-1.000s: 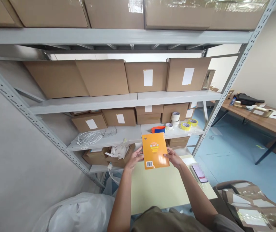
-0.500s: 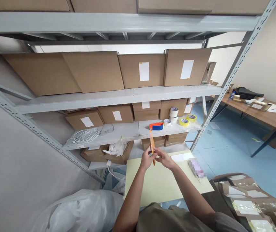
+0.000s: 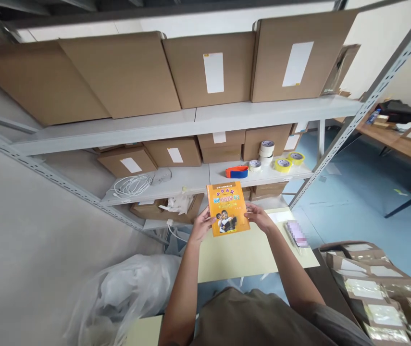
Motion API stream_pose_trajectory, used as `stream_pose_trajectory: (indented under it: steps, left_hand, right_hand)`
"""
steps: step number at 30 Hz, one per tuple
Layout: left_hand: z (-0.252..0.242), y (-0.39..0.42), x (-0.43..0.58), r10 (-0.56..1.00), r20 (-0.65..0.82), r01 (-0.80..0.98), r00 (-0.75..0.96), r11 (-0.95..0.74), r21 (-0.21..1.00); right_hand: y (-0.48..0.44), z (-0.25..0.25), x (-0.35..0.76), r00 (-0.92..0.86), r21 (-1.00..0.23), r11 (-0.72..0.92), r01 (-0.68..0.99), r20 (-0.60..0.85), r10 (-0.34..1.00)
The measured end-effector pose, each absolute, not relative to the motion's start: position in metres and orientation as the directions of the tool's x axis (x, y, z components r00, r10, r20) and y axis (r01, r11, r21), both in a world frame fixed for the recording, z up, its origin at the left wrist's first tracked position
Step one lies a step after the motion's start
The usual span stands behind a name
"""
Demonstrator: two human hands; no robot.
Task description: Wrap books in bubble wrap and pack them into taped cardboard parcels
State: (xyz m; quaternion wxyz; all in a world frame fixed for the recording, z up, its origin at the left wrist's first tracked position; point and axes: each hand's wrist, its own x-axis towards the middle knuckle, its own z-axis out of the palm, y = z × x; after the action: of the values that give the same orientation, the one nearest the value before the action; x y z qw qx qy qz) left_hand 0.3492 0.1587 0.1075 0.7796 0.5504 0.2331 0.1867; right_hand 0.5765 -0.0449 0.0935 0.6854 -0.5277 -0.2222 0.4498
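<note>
An orange book [image 3: 229, 206] with a printed cover faces me, held up above the pale yellow tabletop [image 3: 241, 259]. Its left edge is gripped by my left hand [image 3: 202, 225], thumb on the cover. On the opposite edge my right hand [image 3: 259, 217] has its thumb on the front, and the fingers behind the book are hidden. To the right on the tabletop lies a phone-like flat object [image 3: 297, 234], its face blurred out. White paper [image 3: 279, 216] lies beyond it.
A grey metal shelf [image 3: 172, 120] with cardboard boxes [image 3: 212, 72] stands ahead. On its lower level are a coiled white cable [image 3: 133, 186], an orange-and-blue tape dispenser [image 3: 237, 172] and tape rolls [image 3: 282, 165]. Wrapped parcels [image 3: 374, 288] sit right; a plastic bag [image 3: 133, 283] bulges left.
The book has turned from edge-on to cover facing me, and my hands have moved apart to its two side edges. My view has tilted down and come closer to the shelf.
</note>
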Motion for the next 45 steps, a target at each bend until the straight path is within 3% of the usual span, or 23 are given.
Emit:
stream_pose_trajectory:
  steps: [6,12,24,28,35,45]
  left_hand:
    - [0.052,0.168,0.341,0.498,-0.298,0.094,0.814,0.395,0.914]
    - [-0.025,0.161,0.357,0.564,-0.503,0.223,0.655,0.491,0.842]
    - [-0.157,0.112,0.369,0.656,-0.638,0.416,0.403,0.49,0.766]
    - [-0.169,0.101,0.362,0.626,-0.673,0.449,0.395,0.507,0.735]
    - [-0.175,0.099,0.351,0.496,-0.693,0.468,0.523,0.512,0.72]
    - [-0.191,0.193,0.269,0.656,-0.561,0.197,0.505,0.545,0.815]
  right_hand:
    - [-0.045,0.054,0.577,0.494,-0.9,-0.047,-0.432,-0.28,0.823]
    - [-0.041,-0.022,0.579,0.506,-0.862,-0.149,-0.484,-0.415,0.756]
    - [-0.079,-0.161,0.573,0.576,-0.747,-0.328,-0.578,-0.659,0.484]
    - [-0.086,-0.175,0.562,0.551,-0.674,-0.443,-0.591,-0.739,0.389]
    - [-0.064,-0.174,0.532,0.472,-0.615,-0.548,-0.566,-0.788,0.397]
    - [0.052,-0.179,0.45,0.435,-0.658,-0.569,-0.494,-0.753,0.493]
